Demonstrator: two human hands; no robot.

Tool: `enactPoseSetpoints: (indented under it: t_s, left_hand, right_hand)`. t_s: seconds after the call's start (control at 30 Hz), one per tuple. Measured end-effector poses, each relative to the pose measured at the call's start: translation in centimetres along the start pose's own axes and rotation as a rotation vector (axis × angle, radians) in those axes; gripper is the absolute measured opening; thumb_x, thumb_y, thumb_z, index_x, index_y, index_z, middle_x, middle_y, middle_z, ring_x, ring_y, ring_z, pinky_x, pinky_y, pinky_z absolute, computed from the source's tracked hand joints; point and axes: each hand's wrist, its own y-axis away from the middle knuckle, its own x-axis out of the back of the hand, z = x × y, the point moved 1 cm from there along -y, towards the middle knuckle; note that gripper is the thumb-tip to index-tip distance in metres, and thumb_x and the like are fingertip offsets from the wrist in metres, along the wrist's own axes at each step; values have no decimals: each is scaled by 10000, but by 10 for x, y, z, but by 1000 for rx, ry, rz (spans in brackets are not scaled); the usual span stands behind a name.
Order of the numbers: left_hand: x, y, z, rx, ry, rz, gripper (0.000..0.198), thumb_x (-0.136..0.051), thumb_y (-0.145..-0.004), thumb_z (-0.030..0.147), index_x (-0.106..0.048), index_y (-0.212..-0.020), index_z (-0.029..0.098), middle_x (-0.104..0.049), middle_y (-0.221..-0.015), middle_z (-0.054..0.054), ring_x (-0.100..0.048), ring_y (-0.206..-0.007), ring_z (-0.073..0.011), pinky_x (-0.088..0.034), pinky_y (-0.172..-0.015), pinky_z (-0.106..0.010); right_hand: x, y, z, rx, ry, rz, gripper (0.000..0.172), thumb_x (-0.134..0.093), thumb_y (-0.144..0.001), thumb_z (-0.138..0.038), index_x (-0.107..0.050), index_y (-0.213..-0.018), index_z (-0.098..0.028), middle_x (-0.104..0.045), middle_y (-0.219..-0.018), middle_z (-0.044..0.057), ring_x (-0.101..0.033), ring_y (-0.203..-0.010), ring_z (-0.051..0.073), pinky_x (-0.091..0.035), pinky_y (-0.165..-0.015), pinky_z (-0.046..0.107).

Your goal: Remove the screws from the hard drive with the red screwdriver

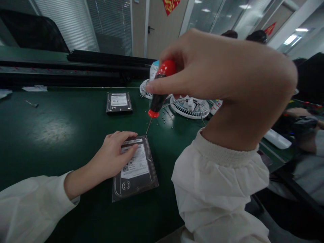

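"While left hand [112,156], fingers parted, rests on the hard drive [138,165] lying on the surface [83,118], right hand [199,65]?"

"Fingers clamped on screwdriver [157,98], tip at far-right corner. Likely screw-turning; next calls for steady twist."

The screwdriver handle [158,100] is red at both ends and black between; the shaft [149,127] is grey. The nearer hard drive [140,188] is dark grey, its label [139,163] white with black print. The tabletop [76,152] is dark green, the sleeves [220,182] and fan grille [177,107] white, the door ornament [170,5] red patterned with gold.
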Motion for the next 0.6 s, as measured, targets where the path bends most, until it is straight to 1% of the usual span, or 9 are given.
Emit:
enactPoseSetpoints:
  t_s: [0.1,0.17,0.23,0.3,0.4,0.47,0.53,0.6]
  left_hand:
    - [1,2,-1,-20,-24,2,431,-514,-970,472,-638,-1269,188,-685,-1093,-84,-639,-1011,-276,-483,-962,-515]
    - [1,3,-1,-39,-38,12,423,-513,-972,466,-637,-1265,187,-688,-1096,-85,-639,-1014,-272,-486,-957,-506]
    - [1,4,-1,-60,-48,18,396,-518,-972,435,-638,-1256,185,-694,-1090,-81,-643,-1009,-266,-483,-961,-499]
    - [1,4,0,-78,-53,11,375,-519,-973,405,-636,-1252,183,-700,-1089,-79,-645,-1010,-261,-475,-971,-500]
    - [2,5,2,-87,-46,1,366,-518,-975,402,-638,-1248,190,-702,-1085,-73,-650,-1000,-257,-480,-963,-494]
    - [3,5,3,-84,-37,-4,368,-517,-974,411,-645,-1239,190,-701,-1070,-70,-654,-980,-253,-492,-945,-481]
    - [4,5,3,-75,-35,-10,382,-512,-974,414,-649,-1244,182,-699,-1067,-73,-655,-971,-255,-499,-926,-471]
    - [4,5,2,-70,-44,-13,398,-507,-972,417,-654,-1250,173,-698,-1074,-79,-656,-973,-261,-505,-906,-460]
  right_hand:
    - [0,1,-2,79,13,-19,331,-603,-840,-523,-688,-1005,-249,-608,-799,-43,-405,-602,51,-253,-530,218]
    - [1,3,-3,147,-3,-44,292,-615,-846,-463,-668,-1043,-255,-600,-826,-46,-383,-607,43,-248,-547,210]
    - [3,7,-5,152,-16,-62,307,-601,-851,-485,-667,-974,-211,-576,-764,-28,-345,-584,45,-227,-541,225]
    - [5,10,-9,74,-30,-68,395,-576,-847,-559,-646,-843,-171,-521,-645,-12,-329,-558,58,-207,-526,249]
    - [5,12,-12,-53,-45,-59,504,-534,-840,-645,-576,-681,-169,-408,-506,-5,-336,-529,86,-215,-510,268]
    - [4,10,-12,-60,-45,-54,509,-510,-852,-646,-565,-664,-177,-377,-484,-4,-328,-521,95,-218,-510,268]
    - [3,9,-10,-24,-35,-57,460,-512,-859,-609,-601,-721,-180,-430,-528,1,-327,-527,94,-211,-512,263]
    - [2,8,-7,18,-23,-58,392,-546,-851,-575,-646,-848,-195,-518,-625,-1,-353,-546,87,-214,-516,249]
